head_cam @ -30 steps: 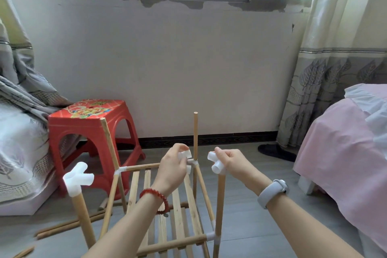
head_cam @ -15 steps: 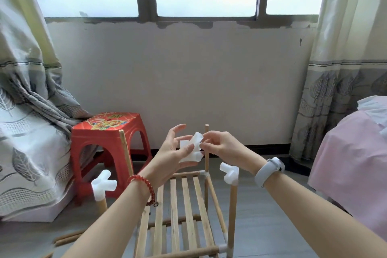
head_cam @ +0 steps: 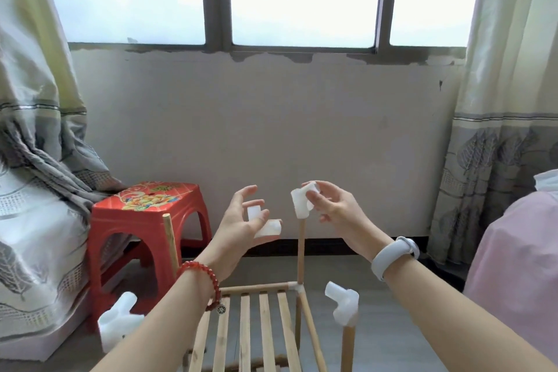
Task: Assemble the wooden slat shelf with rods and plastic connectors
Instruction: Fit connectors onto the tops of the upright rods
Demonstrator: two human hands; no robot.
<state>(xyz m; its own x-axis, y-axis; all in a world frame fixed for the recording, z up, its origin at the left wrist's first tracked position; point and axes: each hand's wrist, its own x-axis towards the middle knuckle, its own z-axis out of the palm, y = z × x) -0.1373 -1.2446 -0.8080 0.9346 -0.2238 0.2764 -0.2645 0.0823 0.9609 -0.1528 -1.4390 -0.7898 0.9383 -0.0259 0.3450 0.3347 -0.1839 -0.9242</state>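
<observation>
Half a second back both hands met on one white connector; now they have parted, and each has its own piece. My right hand (head_cam: 335, 211) pinches a connector (head_cam: 302, 201) between thumb and fingertips and is seating it on the top of the far upright rod (head_cam: 300, 251), which rises from the far right corner of the slat shelf (head_cam: 256, 326). My left hand (head_cam: 241, 220) hangs beside it, a second connector (head_cam: 262, 222) lying on the half-curled fingers with the thumb over it, the other fingers spread; the hold looks loose.

Near uprights already wear their caps: one connector (head_cam: 342, 306) at the near right rod, another (head_cam: 117, 318) at the near left. One bare rod (head_cam: 170, 244) stands at the far left corner, in front of the red stool (head_cam: 145, 217).

I judge the spare piece in my left hand is meant for that bare rod, once the right one is pushed home.
</observation>
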